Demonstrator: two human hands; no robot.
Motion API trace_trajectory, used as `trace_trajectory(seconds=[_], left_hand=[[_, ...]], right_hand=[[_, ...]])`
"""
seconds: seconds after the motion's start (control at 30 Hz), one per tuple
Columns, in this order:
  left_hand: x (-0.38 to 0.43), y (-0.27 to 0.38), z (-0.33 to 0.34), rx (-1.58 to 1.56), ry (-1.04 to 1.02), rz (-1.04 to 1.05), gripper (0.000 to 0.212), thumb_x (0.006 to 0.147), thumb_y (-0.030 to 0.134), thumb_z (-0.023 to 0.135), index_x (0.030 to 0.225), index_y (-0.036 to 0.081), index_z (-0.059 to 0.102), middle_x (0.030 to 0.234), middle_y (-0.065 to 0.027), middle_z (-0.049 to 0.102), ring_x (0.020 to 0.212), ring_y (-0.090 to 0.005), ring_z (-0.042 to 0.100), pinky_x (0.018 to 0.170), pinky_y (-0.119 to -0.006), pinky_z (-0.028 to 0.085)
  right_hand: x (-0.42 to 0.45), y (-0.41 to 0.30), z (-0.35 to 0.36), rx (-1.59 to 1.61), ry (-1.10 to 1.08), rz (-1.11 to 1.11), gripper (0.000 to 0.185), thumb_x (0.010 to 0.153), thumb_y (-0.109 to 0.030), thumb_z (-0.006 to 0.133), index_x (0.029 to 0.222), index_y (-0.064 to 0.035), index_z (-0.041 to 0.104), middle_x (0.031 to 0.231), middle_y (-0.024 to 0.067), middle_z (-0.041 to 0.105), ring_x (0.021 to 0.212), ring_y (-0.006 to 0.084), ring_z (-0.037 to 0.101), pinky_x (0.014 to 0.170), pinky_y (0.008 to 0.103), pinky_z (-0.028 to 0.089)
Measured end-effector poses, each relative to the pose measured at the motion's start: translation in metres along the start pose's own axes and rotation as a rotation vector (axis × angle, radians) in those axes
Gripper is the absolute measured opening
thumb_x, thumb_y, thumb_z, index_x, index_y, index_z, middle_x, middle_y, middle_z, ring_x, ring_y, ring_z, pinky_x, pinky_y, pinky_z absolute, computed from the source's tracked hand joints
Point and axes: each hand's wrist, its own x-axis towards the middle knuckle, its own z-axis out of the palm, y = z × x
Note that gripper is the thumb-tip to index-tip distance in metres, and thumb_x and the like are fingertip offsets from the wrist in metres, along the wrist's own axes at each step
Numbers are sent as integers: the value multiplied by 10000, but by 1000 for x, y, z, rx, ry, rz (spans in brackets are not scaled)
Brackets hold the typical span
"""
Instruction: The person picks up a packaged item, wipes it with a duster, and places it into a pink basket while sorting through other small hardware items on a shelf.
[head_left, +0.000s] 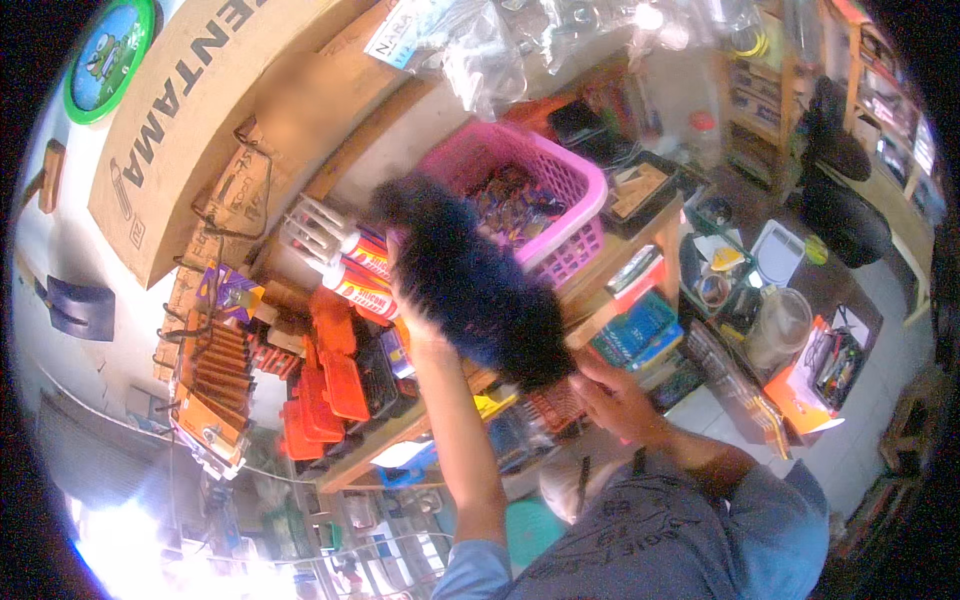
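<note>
A dark, fuzzy-edged item (487, 292), perhaps a duster, spans the middle of the view; blur leaves its exact kind unclear. My left hand (416, 326) is at its left side, beside the silicone sealant tubes (364, 292); most of the fingers are hidden behind the dark item, so its grip cannot be made out. At the item's lower right end is my right hand (611, 397), with bent fingers close against it; whether they grip it is unclear. Behind the item, a pink plastic basket (592, 180) holds many small packaged things.
Orange plastic bins (341, 386) line the wooden shelf at left. A large cardboard box (187, 120) sits above. Clear plastic bags (480, 60) hang at the top. To the right are a clear plastic container (780, 326) and a tray of pens (844, 367).
</note>
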Motion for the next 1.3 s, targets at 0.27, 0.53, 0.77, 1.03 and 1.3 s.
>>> trace_trajectory(seconds=[0.27, 0.53, 0.77, 1.03, 1.3], left_hand=[[-1, 3, 18, -332, 28, -36, 513, 962, 347, 303, 1249, -66, 403, 1215, -203, 518, 1068, -296, 554, 969, -405, 411], [2, -6, 0, -353, -32, -46, 592, 923, 466, 363, 1341, 47, 367, 1309, -114, 461, 1220, -287, 419, 1020, -434, 347], [16, -16, -41, 495, -248, -5, 614, 938, 472, 281, 1296, -15, 390, 1244, -169, 509, 1124, -267, 501, 942, -371, 402], [1, -17, -29, -21, -116, -85, 437, 936, 423, 332, 1105, 63, 512, 1171, -137, 558, 1060, -296, 553, 939, -413, 438], [16, -17, -48, 27, -313, -104, 405, 967, 305, 303, 1268, 56, 409, 1253, -154, 496, 1107, -273, 523, 960, -384, 413]], right_hand=[[0, -2, -6, -200, 192, -126, 348, 877, -98, 547, 1210, 1, 528, 913, 101, 628, 826, 106, 551, 714, 257, 444], [-2, -1, -9, -312, 150, -127, 309, 841, -96, 588, 1121, 34, 568, 1020, 193, 622, 983, 291, 595, 859, 360, 447], [3, 11, -4, -315, 112, -320, 317, 841, -114, 604, 1121, 32, 576, 920, 199, 630, 837, 265, 628, 717, 336, 492], [0, -12, -14, 94, -190, 360, 246, 884, -201, 575, 914, 41, 607, 607, 50, 577, 416, 119, 516, 377, 251, 420], [-1, -10, -19, 618, -287, 658, 307, 913, -274, 505, 680, -74, 481, 489, 4, 421, 302, 94, 367, 274, 244, 278]])
